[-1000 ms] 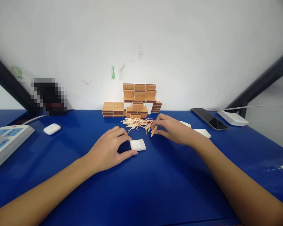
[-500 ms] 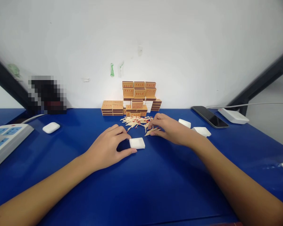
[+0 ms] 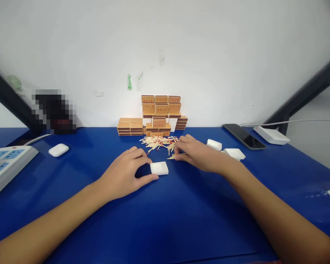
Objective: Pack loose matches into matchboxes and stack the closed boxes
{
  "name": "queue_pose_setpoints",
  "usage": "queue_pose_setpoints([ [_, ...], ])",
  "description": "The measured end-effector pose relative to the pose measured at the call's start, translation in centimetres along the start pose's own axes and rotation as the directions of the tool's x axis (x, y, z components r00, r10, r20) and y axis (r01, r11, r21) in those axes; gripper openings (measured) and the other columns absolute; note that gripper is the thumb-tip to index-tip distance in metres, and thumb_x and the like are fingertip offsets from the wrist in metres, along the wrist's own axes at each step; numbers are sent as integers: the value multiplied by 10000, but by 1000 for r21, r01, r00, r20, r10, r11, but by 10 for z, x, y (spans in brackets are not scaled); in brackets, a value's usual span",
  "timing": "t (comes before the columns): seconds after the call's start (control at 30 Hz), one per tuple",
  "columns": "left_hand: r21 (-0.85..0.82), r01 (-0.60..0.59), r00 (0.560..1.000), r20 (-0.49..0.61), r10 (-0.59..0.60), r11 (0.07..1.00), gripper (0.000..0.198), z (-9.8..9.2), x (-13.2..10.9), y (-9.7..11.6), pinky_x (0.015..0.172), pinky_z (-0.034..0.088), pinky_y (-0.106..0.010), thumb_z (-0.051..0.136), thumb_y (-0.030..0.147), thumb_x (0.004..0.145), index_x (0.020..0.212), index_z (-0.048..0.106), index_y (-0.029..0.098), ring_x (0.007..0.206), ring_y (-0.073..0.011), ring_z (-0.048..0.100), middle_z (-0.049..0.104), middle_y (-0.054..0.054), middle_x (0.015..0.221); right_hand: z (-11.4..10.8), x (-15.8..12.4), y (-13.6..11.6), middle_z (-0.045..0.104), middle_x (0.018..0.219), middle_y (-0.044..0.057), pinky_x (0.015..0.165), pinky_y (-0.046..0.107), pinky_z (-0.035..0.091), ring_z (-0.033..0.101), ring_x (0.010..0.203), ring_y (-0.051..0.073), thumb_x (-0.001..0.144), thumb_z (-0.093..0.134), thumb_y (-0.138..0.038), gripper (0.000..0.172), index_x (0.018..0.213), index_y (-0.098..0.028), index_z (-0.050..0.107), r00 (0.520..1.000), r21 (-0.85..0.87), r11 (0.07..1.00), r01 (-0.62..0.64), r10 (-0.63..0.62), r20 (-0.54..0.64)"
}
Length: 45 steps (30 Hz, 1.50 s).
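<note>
A small white matchbox tray (image 3: pixel 159 168) lies on the blue table, its left end between the thumb and fingers of my left hand (image 3: pixel 129 169). To its upper right, my right hand (image 3: pixel 194 152) pinches a few matches (image 3: pixel 171 157) between thumb and fingertips, low over the table. Just behind is a loose pile of red-tipped matches (image 3: pixel 155 141), partly covered by my right fingers. Stacked matchboxes (image 3: pixel 162 109) rise behind the pile against the wall, and a lower block of matchboxes (image 3: pixel 130 126) sits to their left.
Right of my right hand lie two more white trays (image 3: pixel 214 144) (image 3: pixel 233 153). A black phone (image 3: pixel 243 136) and a flat white box (image 3: pixel 271 135) with a cable lie farther right. On the left are a white earbud case (image 3: pixel 58 150) and a power strip (image 3: pixel 13 165).
My right thumb and fingers have closed together on several matches at the near edge of the pile. My left hand and the tray stay in place; the view shifts slightly.
</note>
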State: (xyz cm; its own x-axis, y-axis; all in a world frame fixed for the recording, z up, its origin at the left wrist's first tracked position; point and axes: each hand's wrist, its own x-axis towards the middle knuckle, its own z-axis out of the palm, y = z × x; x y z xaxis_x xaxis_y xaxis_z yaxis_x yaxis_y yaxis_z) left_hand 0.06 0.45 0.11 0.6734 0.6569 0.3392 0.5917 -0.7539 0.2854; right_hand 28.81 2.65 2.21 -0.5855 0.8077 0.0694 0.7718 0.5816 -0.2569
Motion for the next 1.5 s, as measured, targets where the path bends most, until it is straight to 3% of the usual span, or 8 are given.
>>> queue_pose_setpoints([
  [0.27,-10,8,1000,2,-8,1000,364,1,1,0,877,533,-428,711,528,945,1111,757,207,960,-252,604,684,-80,1043,0,0,-5,632,1032,113,867,409,449,523,1003,288,1040,542,-315,166,935,-203,605,999,7,1000,-3,2,47],
  [0.5,-11,1,1000,10,-1,1000,357,0,0,2,892,535,-434,712,512,950,1115,748,197,961,-250,606,686,-79,1044,6,-1,-7,643,989,113,795,403,449,533,911,279,1058,474,-325,229,867,-222,547,1000,-54,998,18,-18,13],
  [0.77,-15,-10,1000,9,10,1000,353,2,0,3,899,533,-437,719,515,944,1111,753,206,970,-256,606,685,-84,1052,9,-5,-7,649,988,121,862,447,449,549,879,276,1052,440,-295,234,849,-227,533,1000,-60,998,24,-24,11],
  [1.0,-35,-8,1000,15,9,999,349,2,-1,5,886,535,-428,716,511,949,1105,753,201,961,-248,602,683,-80,1043,6,-3,-10,616,977,130,808,428,438,495,883,277,1059,362,-244,259,839,-228,499,1000,-75,997,8,-10,-27],
  [1.3,-21,4,1000,-3,-4,1000,339,3,-1,5,892,533,-439,726,505,942,1104,752,209,954,-253,602,684,-79,1042,0,-2,-47,619,1030,90,845,390,461,521,974,250,1091,386,-347,223,969,-238,537,994,193,979,72,-54,-97],
  [1.5,-11,20,1000,15,-19,1000,357,4,0,6,869,528,-443,709,524,947,1082,752,196,940,-260,587,671,-82,1000,15,1,-64,626,1017,85,936,425,456,535,998,250,1080,423,-264,201,912,-228,528,989,107,985,133,-124,-86],
])
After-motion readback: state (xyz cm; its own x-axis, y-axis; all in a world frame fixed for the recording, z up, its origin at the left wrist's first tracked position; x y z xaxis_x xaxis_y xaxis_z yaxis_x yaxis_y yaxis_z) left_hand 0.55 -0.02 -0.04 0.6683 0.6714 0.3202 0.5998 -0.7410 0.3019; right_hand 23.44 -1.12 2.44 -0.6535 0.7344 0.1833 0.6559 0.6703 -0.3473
